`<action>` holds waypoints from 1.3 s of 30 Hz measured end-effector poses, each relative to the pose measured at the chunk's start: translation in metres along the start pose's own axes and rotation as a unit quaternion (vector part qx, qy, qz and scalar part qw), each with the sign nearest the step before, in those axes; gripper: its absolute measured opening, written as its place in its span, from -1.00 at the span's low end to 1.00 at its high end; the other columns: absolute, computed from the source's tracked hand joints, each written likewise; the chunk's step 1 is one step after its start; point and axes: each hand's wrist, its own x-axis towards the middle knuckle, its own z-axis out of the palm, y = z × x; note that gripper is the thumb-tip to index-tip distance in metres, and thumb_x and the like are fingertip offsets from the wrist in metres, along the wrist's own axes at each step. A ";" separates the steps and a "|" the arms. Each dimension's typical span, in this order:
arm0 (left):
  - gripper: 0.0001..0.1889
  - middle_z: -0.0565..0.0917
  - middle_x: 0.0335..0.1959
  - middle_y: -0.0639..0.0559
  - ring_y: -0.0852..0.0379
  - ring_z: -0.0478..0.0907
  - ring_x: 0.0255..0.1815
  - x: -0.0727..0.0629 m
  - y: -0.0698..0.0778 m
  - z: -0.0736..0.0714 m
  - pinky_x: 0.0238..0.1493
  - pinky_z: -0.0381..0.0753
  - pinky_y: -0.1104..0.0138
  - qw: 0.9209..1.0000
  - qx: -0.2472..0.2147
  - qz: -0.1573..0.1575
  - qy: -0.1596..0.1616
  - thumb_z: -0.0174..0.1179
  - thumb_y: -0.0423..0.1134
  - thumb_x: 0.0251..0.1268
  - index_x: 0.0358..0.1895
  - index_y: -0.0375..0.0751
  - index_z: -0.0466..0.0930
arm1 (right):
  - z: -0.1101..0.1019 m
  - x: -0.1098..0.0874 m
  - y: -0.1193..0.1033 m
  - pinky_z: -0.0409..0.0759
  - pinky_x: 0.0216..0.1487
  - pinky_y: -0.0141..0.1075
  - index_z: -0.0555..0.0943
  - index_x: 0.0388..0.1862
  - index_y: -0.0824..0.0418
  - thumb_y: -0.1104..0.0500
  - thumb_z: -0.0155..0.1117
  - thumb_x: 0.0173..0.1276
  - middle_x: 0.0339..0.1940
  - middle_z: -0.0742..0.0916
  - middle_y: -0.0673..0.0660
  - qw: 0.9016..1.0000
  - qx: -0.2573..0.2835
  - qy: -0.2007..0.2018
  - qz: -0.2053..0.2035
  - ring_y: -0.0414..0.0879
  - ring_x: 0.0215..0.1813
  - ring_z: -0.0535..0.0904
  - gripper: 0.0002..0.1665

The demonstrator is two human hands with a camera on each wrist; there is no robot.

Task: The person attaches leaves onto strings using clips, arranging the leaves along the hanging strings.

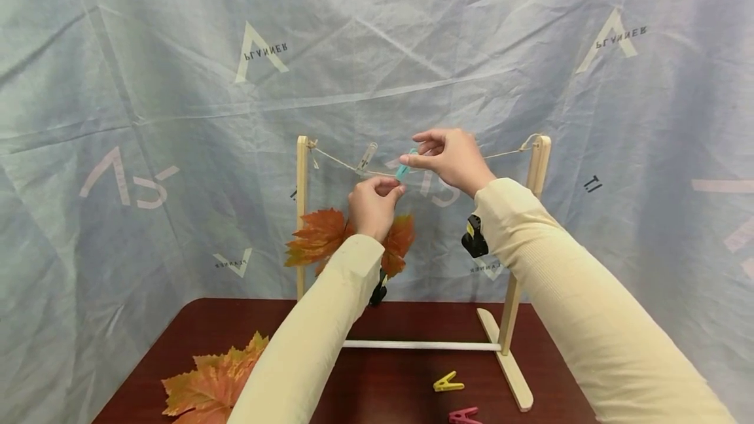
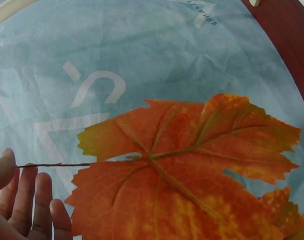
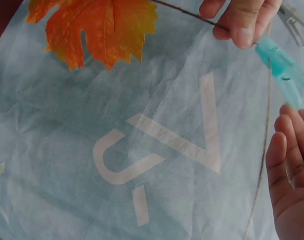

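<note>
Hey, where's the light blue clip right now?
In the head view, the light blue clip is near centre, at the string, between the right hand and left hand.

Reaches forward with the left arm (image 1: 318, 332) and the right arm (image 1: 565, 286), slanting both inward. Pinches between thumb (image 2: 3, 169) and fingertip with the left hand (image 1: 372, 208), the lower of the two (with outer fingers (image 2: 43, 202) loosely bent, side by side). Pinches likewise with the right hand (image 1: 456, 159), held just above, thumb stretched sideways.

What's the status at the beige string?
Left hand pinching brown stem of orange lobed leaf. Right hand holding turquoise plastic clothespin at the string. Clear plastic clothespin nearby on string, not visibly blocking.
</note>
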 end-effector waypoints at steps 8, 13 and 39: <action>-0.84 0.81 -0.28 -0.02 0.02 0.72 -0.24 -0.005 -0.007 -0.014 -0.17 0.67 0.18 0.999 -0.006 0.030 0.017 0.44 -0.20 0.29 -0.15 -0.16 0.82 | 0.000 -0.024 -0.003 0.51 0.17 0.04 0.52 0.39 0.19 -0.14 0.32 0.46 0.21 0.64 0.20 0.999 -0.001 0.034 -0.009 0.09 0.18 0.55 -0.33; -0.83 0.80 -0.29 -0.06 0.01 0.71 -0.25 -0.009 -0.012 -0.023 -0.17 0.66 0.17 0.999 -0.024 0.041 0.018 0.44 -0.20 0.29 -0.16 -0.21 0.81 | 0.003 -0.038 -0.001 0.50 0.14 0.03 0.54 0.39 0.18 -0.15 0.29 0.48 0.19 0.63 0.20 0.998 0.000 0.055 -0.016 0.09 0.16 0.54 -0.35; -0.83 0.78 -0.32 -0.03 -0.01 0.65 -0.25 -0.047 -0.028 -0.059 -0.16 0.57 0.13 0.999 0.023 0.036 -0.012 0.42 -0.15 0.32 -0.15 -0.16 0.78 | 0.012 -0.101 0.041 0.52 -0.07 -0.10 0.62 0.27 0.19 -0.15 0.26 0.51 -0.01 0.72 0.15 0.999 0.015 0.037 0.013 0.01 0.04 0.61 -0.44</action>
